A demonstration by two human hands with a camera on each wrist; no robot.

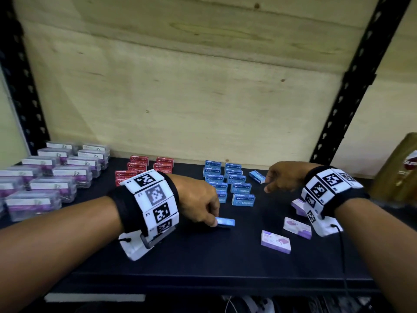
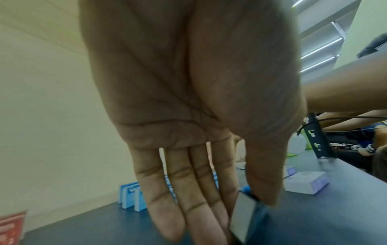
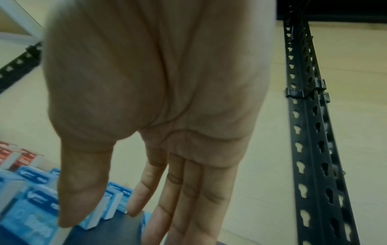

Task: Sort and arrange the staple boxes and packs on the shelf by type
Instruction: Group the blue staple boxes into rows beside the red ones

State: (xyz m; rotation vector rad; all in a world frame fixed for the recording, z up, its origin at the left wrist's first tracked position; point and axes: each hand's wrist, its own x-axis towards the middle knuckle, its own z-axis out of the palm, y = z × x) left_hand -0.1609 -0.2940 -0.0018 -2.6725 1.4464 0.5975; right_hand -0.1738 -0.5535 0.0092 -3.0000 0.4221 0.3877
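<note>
The left hand (image 1: 198, 199) pinches one blue staple box (image 1: 225, 222) between thumb and fingers, on the dark shelf (image 1: 203, 256) just in front of the blue rows (image 1: 230, 184). The left wrist view shows this grip closely: the thumb (image 2: 266, 182) presses one side and the straight fingers (image 2: 209, 199) the other. The right hand (image 1: 282, 177) is relaxed and holds nothing, right of the blue rows, near a loose blue box (image 1: 257, 176). Only the head view shows the purple boxes (image 1: 275, 241) and clear packs (image 1: 45, 177).
</note>
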